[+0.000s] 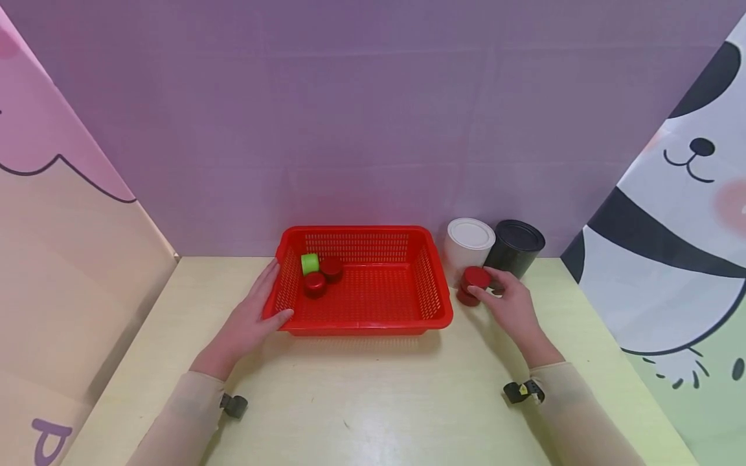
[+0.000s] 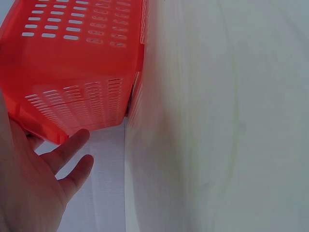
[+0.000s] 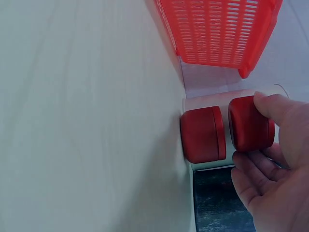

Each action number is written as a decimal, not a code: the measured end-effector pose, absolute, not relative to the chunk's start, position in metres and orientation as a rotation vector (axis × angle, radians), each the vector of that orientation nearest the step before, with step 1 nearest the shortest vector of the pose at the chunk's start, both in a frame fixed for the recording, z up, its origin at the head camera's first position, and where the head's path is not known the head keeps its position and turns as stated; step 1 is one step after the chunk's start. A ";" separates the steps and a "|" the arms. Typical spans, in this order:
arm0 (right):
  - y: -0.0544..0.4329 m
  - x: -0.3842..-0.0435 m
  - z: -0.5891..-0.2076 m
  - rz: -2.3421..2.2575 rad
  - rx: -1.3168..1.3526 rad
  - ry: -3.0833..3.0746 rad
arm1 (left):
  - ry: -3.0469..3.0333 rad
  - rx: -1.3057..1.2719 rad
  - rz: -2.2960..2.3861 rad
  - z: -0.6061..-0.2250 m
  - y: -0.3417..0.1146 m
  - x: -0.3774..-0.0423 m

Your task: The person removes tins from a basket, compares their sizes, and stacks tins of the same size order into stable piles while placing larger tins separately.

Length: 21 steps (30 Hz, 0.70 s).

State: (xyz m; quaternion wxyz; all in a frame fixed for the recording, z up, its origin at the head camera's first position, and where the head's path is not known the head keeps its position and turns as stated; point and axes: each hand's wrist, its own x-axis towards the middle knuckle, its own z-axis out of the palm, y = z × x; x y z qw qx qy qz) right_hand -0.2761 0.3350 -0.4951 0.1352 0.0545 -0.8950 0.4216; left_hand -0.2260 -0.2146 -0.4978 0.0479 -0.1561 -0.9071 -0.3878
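Note:
My right hand pinches a small red lidded jar between thumb and fingers. A second red jar stands right below it on the table, with a narrow gap between the two in the right wrist view. Beside my left hand is a red plastic basket; the hand rests along its left side with fingers fairly straight, thumb over the front left corner of the rim. In the basket's left part lie two red jars, one in front and one behind, near a bright green piece.
Behind the held jar stand a white canister and a black canister, side by side and lidded. The basket stands close to the purple backdrop at the back. Printed panels flank the pale wooden table.

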 end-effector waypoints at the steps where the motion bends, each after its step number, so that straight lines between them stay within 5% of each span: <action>1: 0.335 -0.276 -0.496 1.224 0.149 -2.595 | -2.767 -0.474 -1.183 -0.498 -0.215 -0.226; 21: 0.335 -0.279 -0.505 1.344 0.060 -2.601 | -2.755 -0.462 -1.203 -0.500 -0.215 -0.226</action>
